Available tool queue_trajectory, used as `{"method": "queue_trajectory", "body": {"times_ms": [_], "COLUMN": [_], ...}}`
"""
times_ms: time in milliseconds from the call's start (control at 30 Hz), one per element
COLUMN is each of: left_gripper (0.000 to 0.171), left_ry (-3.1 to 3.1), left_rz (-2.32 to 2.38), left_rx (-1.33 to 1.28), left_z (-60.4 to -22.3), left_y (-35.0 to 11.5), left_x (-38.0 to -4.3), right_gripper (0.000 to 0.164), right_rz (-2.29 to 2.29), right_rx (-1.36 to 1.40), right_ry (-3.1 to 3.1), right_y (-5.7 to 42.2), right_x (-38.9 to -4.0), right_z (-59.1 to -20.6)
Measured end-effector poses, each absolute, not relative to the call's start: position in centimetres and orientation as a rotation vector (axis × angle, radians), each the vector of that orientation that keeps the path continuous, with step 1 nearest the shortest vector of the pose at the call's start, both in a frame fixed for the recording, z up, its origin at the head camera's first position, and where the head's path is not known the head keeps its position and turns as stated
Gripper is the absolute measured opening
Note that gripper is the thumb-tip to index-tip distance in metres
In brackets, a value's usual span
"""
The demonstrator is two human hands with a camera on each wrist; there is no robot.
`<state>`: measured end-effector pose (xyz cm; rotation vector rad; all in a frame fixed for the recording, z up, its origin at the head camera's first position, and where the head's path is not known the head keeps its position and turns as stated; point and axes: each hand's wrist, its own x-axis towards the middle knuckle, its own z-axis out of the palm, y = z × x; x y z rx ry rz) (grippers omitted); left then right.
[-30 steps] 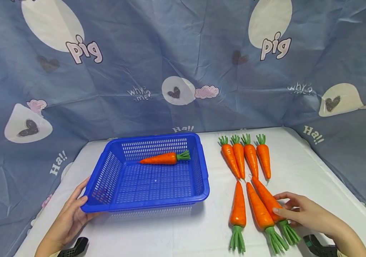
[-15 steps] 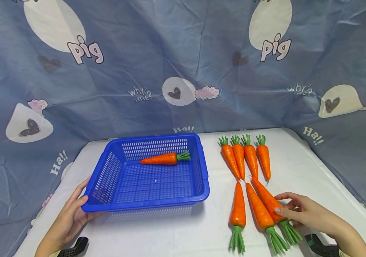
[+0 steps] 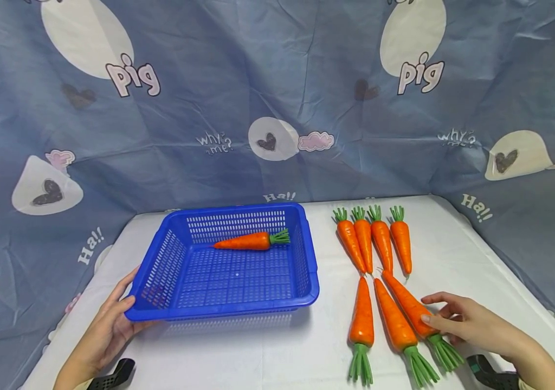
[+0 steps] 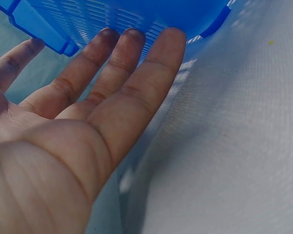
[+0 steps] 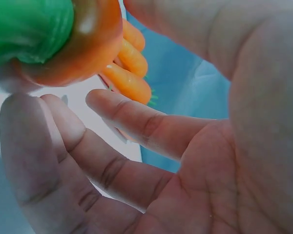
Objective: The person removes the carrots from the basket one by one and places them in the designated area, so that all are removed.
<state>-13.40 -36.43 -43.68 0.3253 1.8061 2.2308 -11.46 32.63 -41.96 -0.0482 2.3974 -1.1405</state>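
At the front left corner of a blue plastic basket (image 3: 228,311), my left hand (image 3: 104,330) holds the rim and perforated side wall. In the left wrist view its fingers (image 4: 136,92) reach long against the wall. One carrot with green stalks (image 3: 245,241) lies on its side in the basket. My right hand (image 3: 468,322) holds the thick end of the rightmost front carrot (image 3: 406,300), with the thumb on top and the other fingers along its far side, partly hidden. The right wrist view shows this carrot's orange shoulder (image 5: 93,53) between thumb and fingertips.
Two more carrots lie just left of the held one, a slanted carrot (image 3: 394,319) and a straight carrot (image 3: 361,319). Behind them, several carrots (image 3: 380,241) lie in a row, stalks away. A patterned blue cloth (image 3: 268,81) rises around the white table (image 3: 238,357).
My right hand and the stalk end of its carrot have shifted slightly to the right, widening the gap to the neighbouring carrot. The left hand and basket have stayed in place.
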Motion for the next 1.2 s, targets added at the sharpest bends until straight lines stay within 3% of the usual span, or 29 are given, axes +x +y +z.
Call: {"method": "queue_trajectory", "body": {"times_ms": [533,767,900,1200], "left_gripper": [0.057,0.057,0.057,0.058], "left_ry": [1.844,1.866,1.866,1.838], "left_rz": [2.201,2.193,2.191,2.212], "left_rx": [0.303,0.270,0.267,0.365], "left_z": [-43.5,-43.5,-43.5,-43.6], "left_y": [-36.4,-36.2,-36.2,-36.3], "left_x": [-13.6,-13.7,-13.7,-13.3], "right_gripper": [0.056,0.052,0.058,0.052], "right_rz": [-0.961,-0.875,-0.823,-0.799], "right_rx": [-0.284,-0.494,-0.550,-0.734], "right_ry": [2.655,2.727,2.707,2.699], "right_y": [31.4,27.7,25.1,18.8], "right_x": [-13.6,-15.9,-17.6,-22.9], "right_z": [-35.9,-32.9,-31.5,-28.6]}}
